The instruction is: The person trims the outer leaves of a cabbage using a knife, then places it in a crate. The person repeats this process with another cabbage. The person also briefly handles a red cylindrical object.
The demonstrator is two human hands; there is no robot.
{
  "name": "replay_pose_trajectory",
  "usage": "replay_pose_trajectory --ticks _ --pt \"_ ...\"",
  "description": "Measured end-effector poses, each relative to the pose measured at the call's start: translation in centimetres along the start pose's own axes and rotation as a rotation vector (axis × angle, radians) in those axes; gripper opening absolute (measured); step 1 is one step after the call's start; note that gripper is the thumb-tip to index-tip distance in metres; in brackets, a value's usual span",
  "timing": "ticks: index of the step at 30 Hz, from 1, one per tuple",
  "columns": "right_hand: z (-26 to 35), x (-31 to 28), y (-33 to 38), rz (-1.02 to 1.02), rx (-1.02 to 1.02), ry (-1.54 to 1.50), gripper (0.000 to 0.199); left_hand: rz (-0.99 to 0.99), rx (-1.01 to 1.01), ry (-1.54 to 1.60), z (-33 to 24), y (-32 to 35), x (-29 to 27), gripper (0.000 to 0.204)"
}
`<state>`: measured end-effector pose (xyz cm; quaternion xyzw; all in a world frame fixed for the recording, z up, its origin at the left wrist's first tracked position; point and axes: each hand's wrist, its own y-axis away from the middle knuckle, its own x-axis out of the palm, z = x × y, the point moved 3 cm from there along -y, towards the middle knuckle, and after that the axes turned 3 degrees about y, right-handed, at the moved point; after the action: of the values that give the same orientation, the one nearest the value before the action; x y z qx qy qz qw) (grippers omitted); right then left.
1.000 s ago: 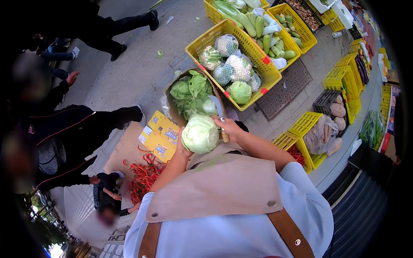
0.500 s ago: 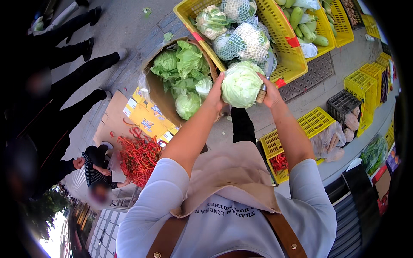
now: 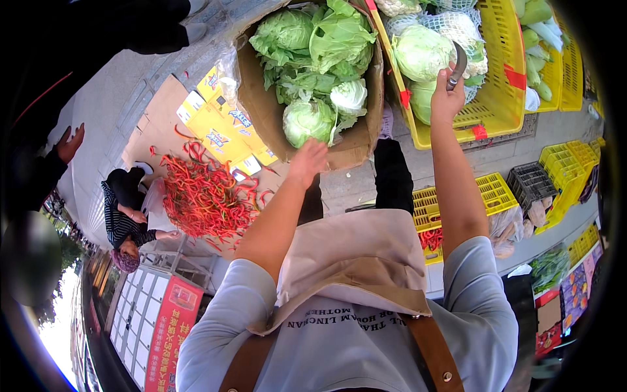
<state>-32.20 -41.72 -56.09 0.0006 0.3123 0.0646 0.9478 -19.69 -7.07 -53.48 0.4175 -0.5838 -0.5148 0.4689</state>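
Observation:
My right hand (image 3: 447,98) is closed around the handle of a knife with a curved blade (image 3: 460,60), over the near part of a yellow crate (image 3: 496,127). Just left of the knife lies a pale green cabbage (image 3: 421,55) in that crate, with another cabbage (image 3: 424,101) partly hidden below it and net-wrapped cauliflowers (image 3: 457,29) beyond. My left hand (image 3: 308,162), smeared by motion, is at the near rim of a cardboard box (image 3: 261,117). Closest to it in the box is a round cabbage (image 3: 308,121); loose green leaves (image 3: 343,39) and more cabbages lie behind.
Red chili peppers (image 3: 202,196) are heaped on flattened cardboard (image 3: 147,124) to the left, where a person in a striped top (image 3: 121,215) crouches. Dark-clothed people stand at far left. Yellow crates (image 3: 480,199) and a black crate (image 3: 530,183) stand to the right.
The cabbage that both hands held is now in the yellow crate. My left hand has let go and moved down-left to the cardboard box; my right hand still grips the knife, farther right.

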Motion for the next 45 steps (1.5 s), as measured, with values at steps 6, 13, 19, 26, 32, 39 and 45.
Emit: replay_pose_trajectory --ticks 6,13,19,26,32,39,45 --pt "2.9 6.5 19.2 0.682 0.452 -0.038 0.021 -0.367 0.286 -0.175 -5.3 -8.6 -8.9 0.059" --pt "-6.8 14.4 26.3 0.619 0.543 0.121 0.038 -0.482 0.048 -0.09 -4.2 -16.3 -8.8 0.076" --pt "-4.7 13.6 25.8 0.625 1.116 -0.439 0.042 -0.416 0.181 -0.053 -5.3 -11.3 -5.2 0.062" --pt "6.5 5.2 20.6 0.727 0.913 -0.782 0.038 -0.164 0.664 -0.021 -3.8 5.3 -1.9 0.062" --pt "18.8 -4.0 19.2 0.917 1.038 -1.089 0.04 0.203 1.103 -0.256 -6.0 24.5 -2.7 0.064" --pt "28.1 -10.1 20.7 1.081 0.896 -0.867 0.04 0.622 0.321 0.502 -8.0 24.5 -2.2 0.067" --pt "34.7 -12.3 18.6 1.162 0.547 -0.444 0.037 0.785 0.339 0.563 -9.0 29.9 -1.3 0.062"
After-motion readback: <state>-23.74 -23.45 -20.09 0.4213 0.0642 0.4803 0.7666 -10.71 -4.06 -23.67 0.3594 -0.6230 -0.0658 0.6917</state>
